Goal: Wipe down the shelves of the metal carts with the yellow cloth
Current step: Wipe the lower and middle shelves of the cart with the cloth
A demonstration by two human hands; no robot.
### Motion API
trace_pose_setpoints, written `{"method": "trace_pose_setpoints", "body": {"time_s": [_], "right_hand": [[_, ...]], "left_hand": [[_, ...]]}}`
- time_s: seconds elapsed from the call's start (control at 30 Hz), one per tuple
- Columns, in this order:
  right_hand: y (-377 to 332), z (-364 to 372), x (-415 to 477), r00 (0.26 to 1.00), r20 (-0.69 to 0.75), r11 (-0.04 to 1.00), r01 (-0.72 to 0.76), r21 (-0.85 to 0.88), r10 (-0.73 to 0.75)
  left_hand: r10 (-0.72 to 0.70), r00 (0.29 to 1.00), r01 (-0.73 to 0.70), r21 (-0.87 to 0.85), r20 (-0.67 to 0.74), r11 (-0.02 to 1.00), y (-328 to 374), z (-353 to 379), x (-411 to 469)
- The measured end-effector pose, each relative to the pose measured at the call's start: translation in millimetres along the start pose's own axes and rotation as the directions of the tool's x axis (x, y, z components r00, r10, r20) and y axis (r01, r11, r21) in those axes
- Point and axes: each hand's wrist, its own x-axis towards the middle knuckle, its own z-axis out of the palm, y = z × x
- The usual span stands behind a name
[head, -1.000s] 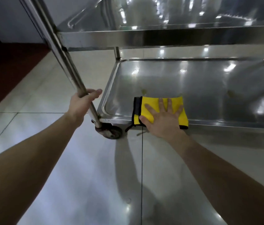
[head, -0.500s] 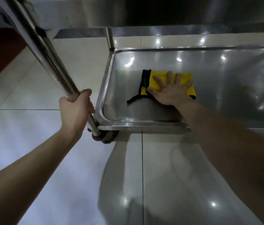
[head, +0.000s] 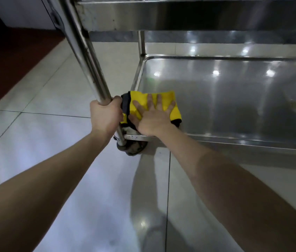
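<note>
Right hand (head: 153, 117) flat on yellow cloth (head: 165, 100), left hand (head: 106, 116) gripping cart post (head: 87, 57)

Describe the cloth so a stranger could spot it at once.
Look at the steel cart, then down to its bottom shelf. In the shelf's near left corner, beside the upright post, a folded cloth lies under the flat right hand. It is the only bright yellow thing, edged in black.

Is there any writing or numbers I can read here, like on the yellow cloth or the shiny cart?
None: no words, labels or numbers can be read.
The yellow cloth is plain, with a dark edge.
The bottom shelf, upper shelf and post show only bare metal and light spots.
The floor tiles are blank.
</note>
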Motion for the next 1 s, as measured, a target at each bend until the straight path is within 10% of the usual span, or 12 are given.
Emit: {"method": "trace_pose_setpoints", "body": {"time_s": [0.23,0.6,1.0], "right_hand": [[52.0,-2.8,-57.0,0.999,0.034,0.997,0.022,0.071,-0.025],[257.5,-24.4,-68.0,0.925,0.006,0.921,-0.380,0.081,0.381],[122.3,-35.0,77.3,0.975,-0.081,0.978,-0.202,0.043,0.205]], "left_hand": [[-0.039,0.996,0.038,0.017,0.074,0.999,6.7,-7.9,0.2],[-0.075,0.994,0.076,-0.011,0.078,0.997,-10.4,-12.7,19.9],[0.048,0.998,-0.048,-0.011,0.048,0.999,-12.2,-4.3,3.0]]}}
